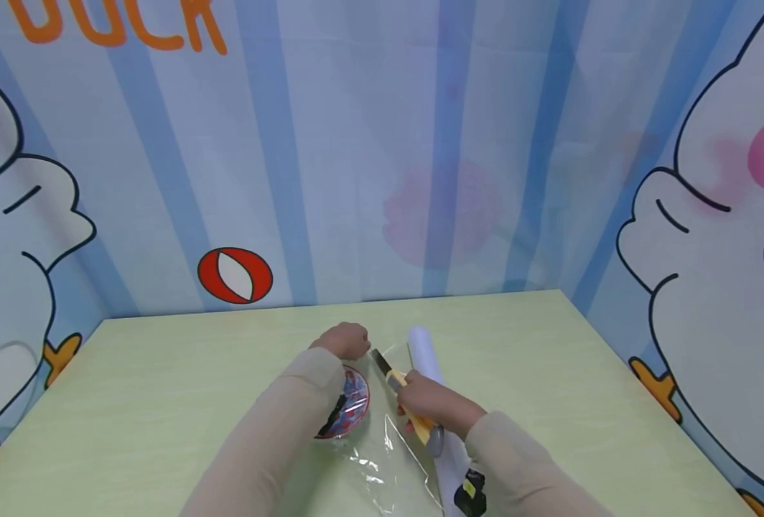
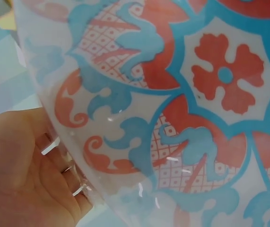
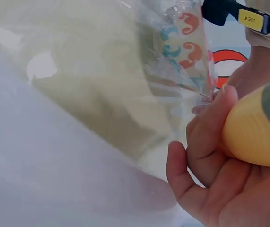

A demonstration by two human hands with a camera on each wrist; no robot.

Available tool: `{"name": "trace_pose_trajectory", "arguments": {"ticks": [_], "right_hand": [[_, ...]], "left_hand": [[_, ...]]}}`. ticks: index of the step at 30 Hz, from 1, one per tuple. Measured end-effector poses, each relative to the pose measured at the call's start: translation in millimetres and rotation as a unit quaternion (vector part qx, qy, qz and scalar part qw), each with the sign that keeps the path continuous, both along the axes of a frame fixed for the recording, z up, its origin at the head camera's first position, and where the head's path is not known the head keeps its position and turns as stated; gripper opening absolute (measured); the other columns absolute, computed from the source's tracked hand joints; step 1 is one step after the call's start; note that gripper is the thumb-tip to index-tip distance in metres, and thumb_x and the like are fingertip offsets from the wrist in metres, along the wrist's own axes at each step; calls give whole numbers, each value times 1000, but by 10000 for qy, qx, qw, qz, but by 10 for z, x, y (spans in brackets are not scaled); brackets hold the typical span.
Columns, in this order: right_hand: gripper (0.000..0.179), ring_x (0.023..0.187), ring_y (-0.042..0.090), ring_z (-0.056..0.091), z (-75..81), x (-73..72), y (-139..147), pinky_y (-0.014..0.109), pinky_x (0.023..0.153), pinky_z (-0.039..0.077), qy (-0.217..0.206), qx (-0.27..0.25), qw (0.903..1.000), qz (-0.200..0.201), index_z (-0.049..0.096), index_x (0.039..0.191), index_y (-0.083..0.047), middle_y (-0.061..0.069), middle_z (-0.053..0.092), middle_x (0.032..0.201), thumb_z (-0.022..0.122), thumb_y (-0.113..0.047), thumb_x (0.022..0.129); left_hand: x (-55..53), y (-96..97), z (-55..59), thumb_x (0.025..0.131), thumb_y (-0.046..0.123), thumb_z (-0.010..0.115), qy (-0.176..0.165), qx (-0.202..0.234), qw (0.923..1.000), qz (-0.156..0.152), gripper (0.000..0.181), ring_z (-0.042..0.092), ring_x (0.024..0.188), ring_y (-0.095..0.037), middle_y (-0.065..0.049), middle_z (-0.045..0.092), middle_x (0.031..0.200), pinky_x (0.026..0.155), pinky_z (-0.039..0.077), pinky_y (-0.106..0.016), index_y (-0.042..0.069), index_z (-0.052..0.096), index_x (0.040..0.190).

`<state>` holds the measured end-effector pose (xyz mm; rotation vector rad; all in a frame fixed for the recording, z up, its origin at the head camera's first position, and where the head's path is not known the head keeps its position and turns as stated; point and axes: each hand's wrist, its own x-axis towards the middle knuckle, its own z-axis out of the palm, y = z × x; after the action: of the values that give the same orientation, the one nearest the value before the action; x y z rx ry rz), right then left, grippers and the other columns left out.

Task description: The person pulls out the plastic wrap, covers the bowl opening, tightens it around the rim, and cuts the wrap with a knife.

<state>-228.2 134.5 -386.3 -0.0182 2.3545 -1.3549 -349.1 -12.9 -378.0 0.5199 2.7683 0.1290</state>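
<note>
Round dish (image 1: 355, 403), red, blue and white floral, under clear plastic film (image 1: 382, 463). Left hand (image 1: 343, 340): fingers curled, pinching film. Right hand (image 1: 436, 400): clamped round a yellow-handled knife (image 1: 393, 378).

Booth-like space, cartoon-print cloth (image 1: 369, 143), pale tabletop (image 1: 188, 380)

Two hands (image 1: 343, 341) (one left, one right), one yellow-handled tool (image 1: 423, 427), one white roll (image 1: 449, 459), one patterned dish (image 1: 356, 398), one clear sheet (image 1: 385, 467), one worktop (image 1: 194, 380).

Bowl (image 1: 356, 401) partly behind left sleeve (image 1: 288, 420), orange lettering (image 1: 108, 29) cropped, perhaps DUCK
</note>
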Motion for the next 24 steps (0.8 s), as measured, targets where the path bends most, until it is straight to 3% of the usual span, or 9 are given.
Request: {"name": "trace_pose_trajectory", "arguments": {"ticks": [7, 14, 19, 24], "right_hand": [[12, 48, 12, 48, 77, 86, 136, 21, 47, 42, -397, -354, 9986, 34, 43, 96, -3, 7, 53, 74, 41, -9, 86], [13, 48, 9, 48, 113, 179, 283, 19, 49, 41, -652, -595, 9958, 226, 45, 96, -2, 4, 54, 74, 44, -10, 86], [19, 50, 9, 48, 176, 307, 368, 19, 50, 42, -829, -636, 9935, 456, 47, 100, 1, 4, 55, 76, 45, -11, 86], [27, 50, 10, 46, 211, 453, 457, 18, 48, 40, -1097, -422, 9910, 636, 47, 110, 1, 3, 55, 75, 47, -12, 86]], "left_hand": [[40, -9, 33, 98, 22, 40, 142, 163, 9998, 32, 26, 54, 85, -18, -7, 63, 104, 75, 42, -34, 9, 62, 104], [49, -13, 36, 98, 23, 39, 79, 269, 9996, 52, 28, 58, 101, -21, -7, 62, 112, 87, 46, -38, 9, 61, 110], [26, -29, 14, 98, 23, 39, 145, 326, 9993, 87, 26, 56, 92, -18, -6, 63, 103, 83, 45, -37, 10, 61, 103], [9, -25, 9, 99, 23, 38, 115, 387, 9992, 65, 27, 52, 83, -17, -6, 62, 101, 76, 42, -35, 10, 61, 106]]}}
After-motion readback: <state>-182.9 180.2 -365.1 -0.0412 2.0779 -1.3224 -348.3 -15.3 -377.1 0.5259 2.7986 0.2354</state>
